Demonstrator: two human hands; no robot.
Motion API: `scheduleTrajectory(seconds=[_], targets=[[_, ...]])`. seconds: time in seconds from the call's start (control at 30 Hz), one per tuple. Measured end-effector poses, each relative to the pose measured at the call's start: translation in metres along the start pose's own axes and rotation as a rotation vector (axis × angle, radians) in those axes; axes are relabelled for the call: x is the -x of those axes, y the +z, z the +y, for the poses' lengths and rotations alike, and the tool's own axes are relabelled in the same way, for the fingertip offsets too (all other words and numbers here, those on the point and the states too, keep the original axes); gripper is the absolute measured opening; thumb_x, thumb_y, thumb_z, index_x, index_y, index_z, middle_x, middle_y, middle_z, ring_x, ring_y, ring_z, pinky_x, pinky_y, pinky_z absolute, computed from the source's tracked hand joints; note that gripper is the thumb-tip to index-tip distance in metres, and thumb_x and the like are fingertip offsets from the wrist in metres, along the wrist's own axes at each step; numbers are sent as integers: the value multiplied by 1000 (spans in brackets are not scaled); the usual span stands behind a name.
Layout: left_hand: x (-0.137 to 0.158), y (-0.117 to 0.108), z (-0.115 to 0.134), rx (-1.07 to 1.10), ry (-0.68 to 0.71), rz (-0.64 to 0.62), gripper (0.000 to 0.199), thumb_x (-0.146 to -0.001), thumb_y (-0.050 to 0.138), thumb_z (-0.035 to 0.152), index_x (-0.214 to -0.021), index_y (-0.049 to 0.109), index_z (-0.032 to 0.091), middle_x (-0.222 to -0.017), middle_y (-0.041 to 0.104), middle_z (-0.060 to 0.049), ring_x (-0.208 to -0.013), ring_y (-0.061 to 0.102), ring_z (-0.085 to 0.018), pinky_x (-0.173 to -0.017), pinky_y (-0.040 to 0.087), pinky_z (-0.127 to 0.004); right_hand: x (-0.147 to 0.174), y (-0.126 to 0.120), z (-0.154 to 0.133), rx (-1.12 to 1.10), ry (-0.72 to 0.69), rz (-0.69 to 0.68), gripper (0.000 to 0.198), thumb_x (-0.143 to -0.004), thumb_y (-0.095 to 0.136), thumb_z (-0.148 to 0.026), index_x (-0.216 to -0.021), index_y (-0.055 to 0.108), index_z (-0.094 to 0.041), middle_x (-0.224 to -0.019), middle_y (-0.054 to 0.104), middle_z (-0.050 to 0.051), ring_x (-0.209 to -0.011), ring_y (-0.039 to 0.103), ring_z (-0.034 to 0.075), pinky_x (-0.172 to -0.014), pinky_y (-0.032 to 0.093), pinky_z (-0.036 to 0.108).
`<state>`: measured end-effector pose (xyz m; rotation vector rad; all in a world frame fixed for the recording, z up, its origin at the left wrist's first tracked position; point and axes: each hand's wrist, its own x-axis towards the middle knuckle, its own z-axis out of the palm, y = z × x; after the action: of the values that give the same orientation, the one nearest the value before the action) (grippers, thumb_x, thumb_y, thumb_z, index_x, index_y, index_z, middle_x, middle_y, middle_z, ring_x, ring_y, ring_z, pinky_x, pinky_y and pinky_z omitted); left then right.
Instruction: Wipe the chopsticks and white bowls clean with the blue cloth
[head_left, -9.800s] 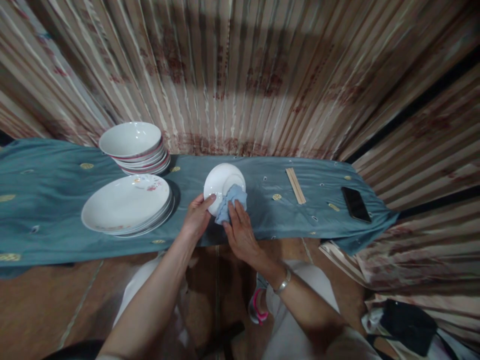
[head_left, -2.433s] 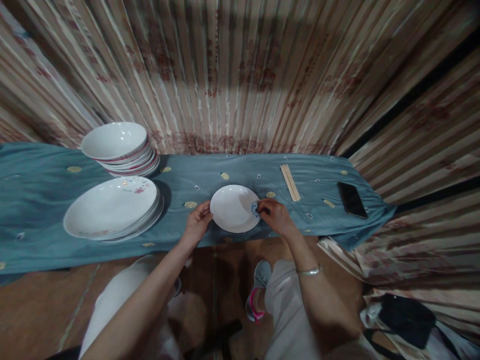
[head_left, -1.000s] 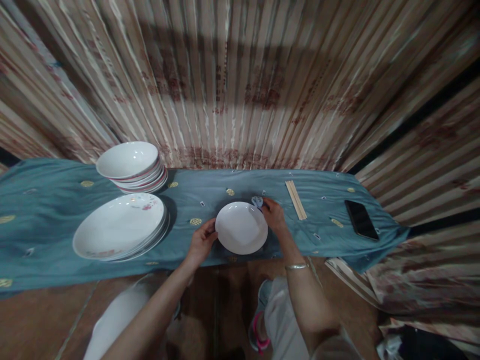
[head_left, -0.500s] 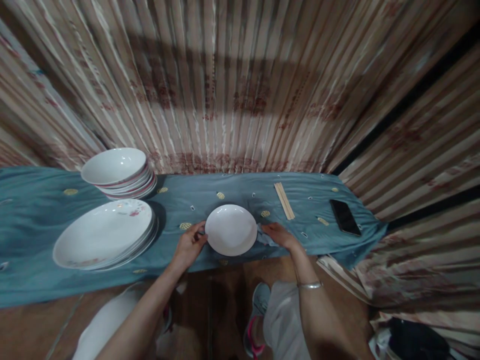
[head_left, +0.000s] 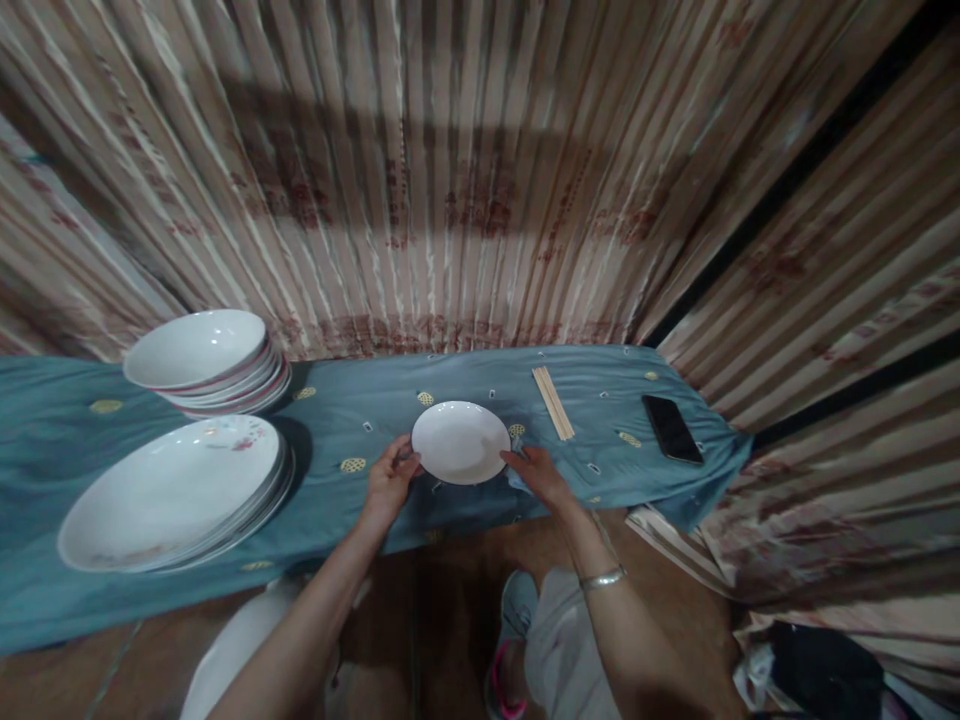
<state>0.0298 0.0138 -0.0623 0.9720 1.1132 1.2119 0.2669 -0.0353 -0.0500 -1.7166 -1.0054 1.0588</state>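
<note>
Two-handed grip on plate (head_left: 461,445)! Left hand (head_left: 390,477) pinching one side, right hand (head_left: 537,473) opposite, seemingly for balance; cloth (head_left: 516,480) caught under right; chopsticks (head_left: 553,404) beyond it, likely kept clear.

Table (head_left: 390,385): long, narrow, draped in a teal cloth (head_left: 465,365) printed with yellow pineapple-like motifs and small pale marks; near edge hangs in folds. Far left: stack of white bowls (head_left: 196,350), red bands showing at the side. Near left: stack of oval white plates (head_left: 176,490), top one floral. Right of centre: pale thin sticks (head_left: 553,403), side by side, lying obliquely. Right end: black phone (head_left: 672,429), lying flat
</note>
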Motion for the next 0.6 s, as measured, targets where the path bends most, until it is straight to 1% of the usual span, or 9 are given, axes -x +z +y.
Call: scheduleTrajectory(seconds=[0.03, 0.07, 0.13, 0.2, 0.3, 0.4, 0.5, 0.53, 0.6], targets=[[-3, 5, -2, 16, 8, 1, 57, -53, 78, 44, -100, 64, 15, -93, 64, -5, -72, 63, -16, -72, 54, -36, 0, 3, -3, -75, 38, 18, 31, -68, 67, -39, -51, 53, -18, -44, 51, -4, -44, 43, 9, -41, 28, 20], [-5, 10, -5, 33, 14, 4, 58, -53, 78, 44, -101, 64, 15, -93, 64, -5, -72, 63, -16, -73, 54, -37, 0, 6, -5, -166, 82, 7, 30, -69, 66, -40, -53, 52, -18, -44, 51, -3, -41, 40, 8, -38, 26, 20], [-10, 21, -11, 71, 10, 0, 58, -53, 78, 44, -103, 63, 16, -94, 65, -5, -73, 63, -16, -76, 54, -39, 0, 11, -10, -335, 165, -83, 28, -72, 62, -40, -59, 56, -16, -49, 57, 0, -37, 36, 6, -34, 22, 19], [-14, 34, -16, 115, 1, -13, 57, -55, 78, 42, -103, 63, 18, -94, 65, -4, -75, 64, -16, -80, 53, -40, 0, 15, -14, -473, 239, -180, 26, -76, 58, -39, -70, 61, -13, -56, 64, 4, -34, 34, 4, -32, 19, 17], [-17, 52, -22, 165, 31, -31, 54, -60, 75, 40, -108, 62, 19, -100, 65, -5, -86, 64, -18, -86, 52, -40, -2, 19, -17, -633, 338, -243, 25, -78, 57, -36, -84, 61, -12, -62, 68, 7, -32, 34, 3, -30, 17, 15], [-17, 64, -26, 176, 57, -27, 58, -67, 71, 40, -119, 56, 20, -111, 63, -8, -97, 63, -20, -90, 50, -41, -9, 22, -21, -722, 346, -242, 23, -80, 58, -34, -86, 58, -12, -60, 67, 6, -32, 36, 3, -30, 20, 13], [-18, 72, -32, 151, 69, -36, 69, -70, 69, 34, -134, 43, 26, -126, 57, -10, -104, 62, -20, -95, 47, -39, -23, 24, -27, -771, 309, -198, 24, -85, 54, -34, -84, 58, -11, -58, 65, 4, -33, 37, 3, -30, 23, 12], [-19, 75, -33, 135, 69, -43, 72, -71, 69, 31, -137, 40, 28, -132, 54, -10, -105, 62, -20, -96, 46, -39, -29, 24, -29, -787, 298, -175, 24, -86, 52, -35, -84, 57, -11, -57, 64, 3, -32, 37, 3, -29, 22, 12], [-23, 81, -36, 98, 63, -59, 71, -72, 68, 28, -138, 40, 28, -139, 48, -11, -107, 62, -21, -98, 44, -39, -43, 22, -31, -813, 274, -120, 26, -88, 51, -37, -83, 57, -12, -56, 63, 2, -32, 36, 2, -29, 22, 11]])
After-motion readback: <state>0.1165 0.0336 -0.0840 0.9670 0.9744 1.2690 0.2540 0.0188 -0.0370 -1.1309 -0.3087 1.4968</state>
